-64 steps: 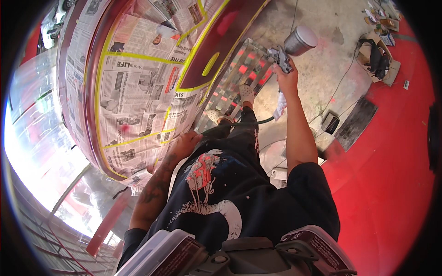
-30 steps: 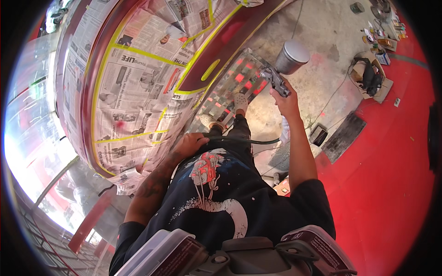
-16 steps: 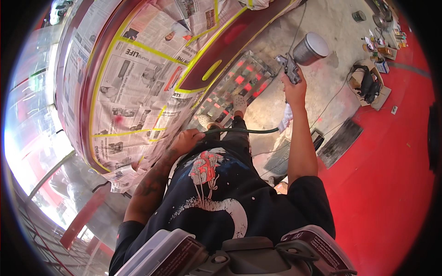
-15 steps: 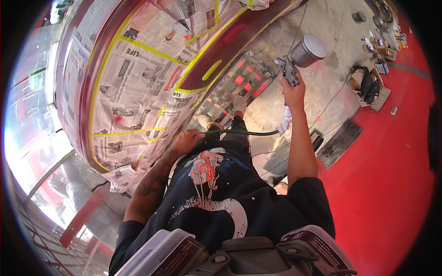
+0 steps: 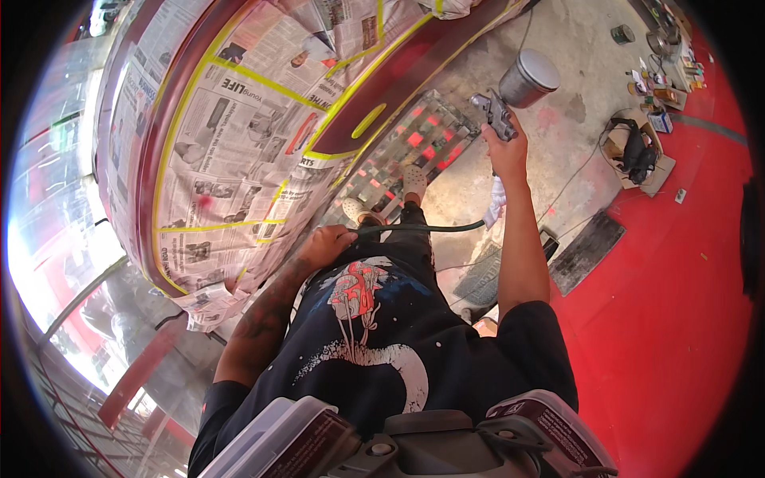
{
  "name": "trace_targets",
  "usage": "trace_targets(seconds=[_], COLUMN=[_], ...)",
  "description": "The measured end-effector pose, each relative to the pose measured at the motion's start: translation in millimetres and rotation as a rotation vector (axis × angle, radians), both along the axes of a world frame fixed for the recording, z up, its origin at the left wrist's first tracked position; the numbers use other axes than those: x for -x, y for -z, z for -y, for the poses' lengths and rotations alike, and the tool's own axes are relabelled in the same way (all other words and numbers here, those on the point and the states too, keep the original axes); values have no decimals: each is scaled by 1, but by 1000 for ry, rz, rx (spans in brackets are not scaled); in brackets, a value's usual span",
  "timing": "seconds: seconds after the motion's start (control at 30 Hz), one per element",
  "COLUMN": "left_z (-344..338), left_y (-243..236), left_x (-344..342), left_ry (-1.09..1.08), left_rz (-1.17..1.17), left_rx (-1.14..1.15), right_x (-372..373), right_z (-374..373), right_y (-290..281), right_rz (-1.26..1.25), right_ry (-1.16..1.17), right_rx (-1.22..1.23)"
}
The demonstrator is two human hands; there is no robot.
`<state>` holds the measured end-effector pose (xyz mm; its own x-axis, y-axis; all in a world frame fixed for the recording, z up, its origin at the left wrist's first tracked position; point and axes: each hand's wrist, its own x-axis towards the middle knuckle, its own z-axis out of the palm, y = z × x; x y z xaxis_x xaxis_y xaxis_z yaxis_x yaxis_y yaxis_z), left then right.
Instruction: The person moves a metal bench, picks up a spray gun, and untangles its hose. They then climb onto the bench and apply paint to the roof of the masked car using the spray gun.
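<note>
My right hand [image 5: 507, 150] is closed around a silver paint spray gun [image 5: 496, 116], held out in front of me on the right. A round metal paint cup [image 5: 529, 78] is fixed to the gun. White cloth [image 5: 495, 203] wraps the hose joint below the grip. From there a dark green air hose [image 5: 430, 229] runs across my waist to my left hand [image 5: 325, 246], whose fingers are closed on it. Close beside that hand is a dark red car body panel [image 5: 382, 92], largely masked with newspaper [image 5: 231, 143] and yellow tape [image 5: 265, 92].
A reddish-speckled grid mat [image 5: 422, 143] lies by my feet. To the right are an open cardboard box [image 5: 647, 171] with a black item, a dark flat board [image 5: 588, 251] and the red floor [image 5: 637, 319]. Cans and bottles [image 5: 661, 88] stand at the far right. A thin cable [image 5: 570, 185] crosses the concrete.
The spray gun and my right hand have shifted slightly, and the cup has tilted a little to the left. My left hand keeps its hold on the hose.
</note>
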<state>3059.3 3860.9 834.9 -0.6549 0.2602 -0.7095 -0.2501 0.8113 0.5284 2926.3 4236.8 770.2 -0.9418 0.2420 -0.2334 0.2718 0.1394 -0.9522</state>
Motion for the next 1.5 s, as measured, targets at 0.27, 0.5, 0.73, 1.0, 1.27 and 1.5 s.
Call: trace_targets(seconds=[0.27, 0.5, 0.73, 1.0, 1.27, 1.5], left_z=[9, 13, 15, 26, 29, 29], left_y=[-1, 2, 5, 10, 17, 16], left_x=[-1, -10, -7, -12, -12, -12], left_ry=[-6, 46, 51, 42, 62, 50], left_rz=[-101, -4, 25, 31, -29, 8], left_rx=[-3, -1, -16, -7, -84, -40], right_x=[4, -46, -55, -63, -79, -65], right_z=[2, 32, 44, 50, 61, 47], right_y=[4, -21, -27, -23, -21, -12], right_rz=[-80, 19, -20, -36, 142, 33], right_ry=[101, -104, -199, -143, -306, -157], right_rx=[-123, 53, -14, -35, 110, -23])
